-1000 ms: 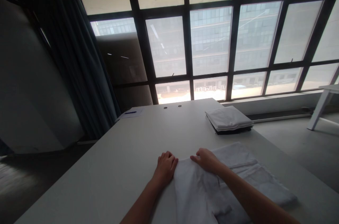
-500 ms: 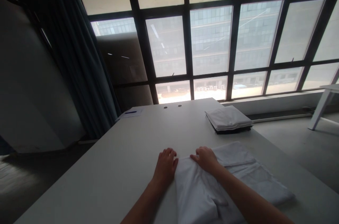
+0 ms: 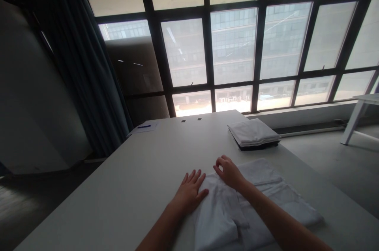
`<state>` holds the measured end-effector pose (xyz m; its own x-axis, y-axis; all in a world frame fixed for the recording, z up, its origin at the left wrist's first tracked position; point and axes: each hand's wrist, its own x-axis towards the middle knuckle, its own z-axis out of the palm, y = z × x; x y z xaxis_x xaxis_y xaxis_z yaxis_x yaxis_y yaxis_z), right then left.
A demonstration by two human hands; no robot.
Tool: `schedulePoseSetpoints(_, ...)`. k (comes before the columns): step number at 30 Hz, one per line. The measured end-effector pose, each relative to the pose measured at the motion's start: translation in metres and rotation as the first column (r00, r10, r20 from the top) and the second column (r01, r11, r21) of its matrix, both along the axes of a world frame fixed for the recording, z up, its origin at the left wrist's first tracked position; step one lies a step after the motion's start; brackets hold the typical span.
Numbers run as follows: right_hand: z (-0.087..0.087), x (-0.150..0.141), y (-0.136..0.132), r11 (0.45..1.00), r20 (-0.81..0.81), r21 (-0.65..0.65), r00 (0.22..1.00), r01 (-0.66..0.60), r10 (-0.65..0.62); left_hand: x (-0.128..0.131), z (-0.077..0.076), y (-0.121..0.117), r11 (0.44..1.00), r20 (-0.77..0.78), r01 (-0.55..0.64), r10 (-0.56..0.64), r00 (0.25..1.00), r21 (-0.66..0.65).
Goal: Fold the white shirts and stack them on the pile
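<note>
A white garment (image 3: 260, 207) lies partly folded on the long white table (image 3: 142, 180). My left hand (image 3: 191, 191) rests flat on the garment's left edge, fingers stretched out and apart. My right hand (image 3: 228, 172) hovers just above the garment's far edge with the fingers loosely curled and nothing visible in them.
A stack of folded white cloth over a dark piece (image 3: 253, 134) sits further back on the right of the table. A sheet of paper with a blue pen (image 3: 144, 127) lies at the far left corner. Another white table (image 3: 359, 112) stands at the right, by the large windows.
Both hands let go of the garment's far edge. My left hand opened and flattened onto the cloth; my right hand lifted slightly. The folded flap now lies lower on the garment.
</note>
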<state>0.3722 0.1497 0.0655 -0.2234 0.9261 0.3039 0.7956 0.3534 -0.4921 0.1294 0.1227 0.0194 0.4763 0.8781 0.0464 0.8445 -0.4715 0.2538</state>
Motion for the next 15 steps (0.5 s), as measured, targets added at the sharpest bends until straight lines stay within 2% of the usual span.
schedulePoseSetpoints(2, 0.019, 0.0, -0.014, 0.981, -0.029, -0.065, 0.983, -0.181, 0.179, -0.01, -0.004, 0.011, 0.996, 0.007, -0.085, 0.085, 0.996, 0.032)
schedulePoseSetpoints(4, 0.035, -0.003, -0.033, 0.895, -0.062, -0.155, 0.908, -0.418, 0.414, -0.021, -0.004, 0.019, 0.979, 0.031, -0.186, 0.184, 0.983, 0.083)
schedulePoseSetpoints(6, 0.044, -0.009, -0.054, 0.801, -0.039, -0.191, 0.82, -0.567, 0.571, -0.031, 0.001, 0.023, 0.949, 0.076, -0.275, 0.267, 0.961, 0.151)
schedulePoseSetpoints(8, 0.042, -0.02, -0.071, 0.788, 0.075, -0.169, 0.789, -0.592, 0.609, -0.037, 0.012, 0.021, 0.916, 0.136, -0.339, 0.316, 0.939, 0.214)
schedulePoseSetpoints(11, 0.023, -0.038, -0.082, 0.835, 0.285, -0.104, 0.789, -0.54, 0.545, -0.038, 0.032, 0.003, 0.886, 0.22, -0.381, 0.329, 0.918, 0.264)
schedulePoseSetpoints(13, 0.008, -0.046, -0.08, 0.854, 0.357, -0.074, 0.785, -0.515, 0.505, -0.034, 0.043, -0.018, 0.896, 0.252, -0.353, 0.288, 0.924, 0.271)
schedulePoseSetpoints(15, -0.007, -0.051, -0.076, 0.855, 0.379, -0.072, 0.779, -0.513, 0.499, -0.028, 0.047, -0.044, 0.934, 0.265, -0.254, 0.186, 0.946, 0.253)
